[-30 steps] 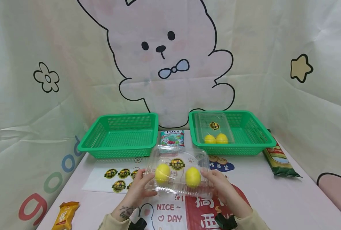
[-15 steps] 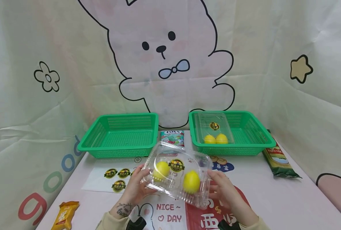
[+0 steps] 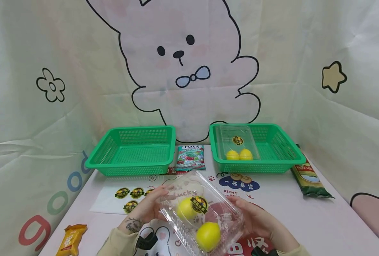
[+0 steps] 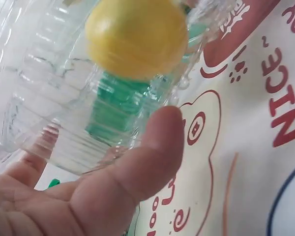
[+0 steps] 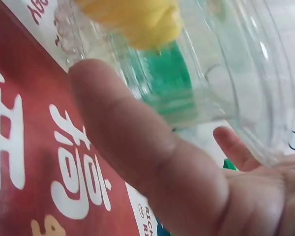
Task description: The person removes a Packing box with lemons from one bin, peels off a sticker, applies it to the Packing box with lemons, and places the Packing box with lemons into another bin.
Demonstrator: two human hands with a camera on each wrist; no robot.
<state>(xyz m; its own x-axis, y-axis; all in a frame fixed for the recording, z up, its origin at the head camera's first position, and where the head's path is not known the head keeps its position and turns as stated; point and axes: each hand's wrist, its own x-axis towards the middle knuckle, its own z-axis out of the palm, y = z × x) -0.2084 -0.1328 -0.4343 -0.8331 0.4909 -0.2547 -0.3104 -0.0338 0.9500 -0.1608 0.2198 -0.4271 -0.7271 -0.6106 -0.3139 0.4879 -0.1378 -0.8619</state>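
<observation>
A clear plastic clamshell box (image 3: pixel 205 186) is held up over the front middle of the table, turned at a slant in the head view. Inside it are two yellow lemons, one nearer (image 3: pixel 208 236) and one farther (image 3: pixel 185 208). A round-and-banner sticker (image 3: pixel 198 204) shows on its lid. My left hand (image 3: pixel 151 204) grips the box's left side; in the left wrist view the thumb (image 4: pixel 162 135) lies along the ribbed wall. At the opposite side, my right hand (image 3: pixel 256 217) holds it, with the thumb (image 5: pixel 113 108) against the wall in the right wrist view.
Two green baskets stand at the back: the left one (image 3: pixel 130 170) bare, the right one (image 3: pixel 272 167) holding a similar box (image 3: pixel 251 140) of lemons. A sticker sheet (image 3: pixel 104 202), an orange packet (image 3: pixel 71 240), a FOX'S bag (image 3: pixel 190 158) and a green-gold packet (image 3: pixel 311 181) lie around.
Between my hands the clamshell box has turned clockwise, its near right corner swinging toward me and lower in the head view. The FOX'S bag is now fully uncovered behind it.
</observation>
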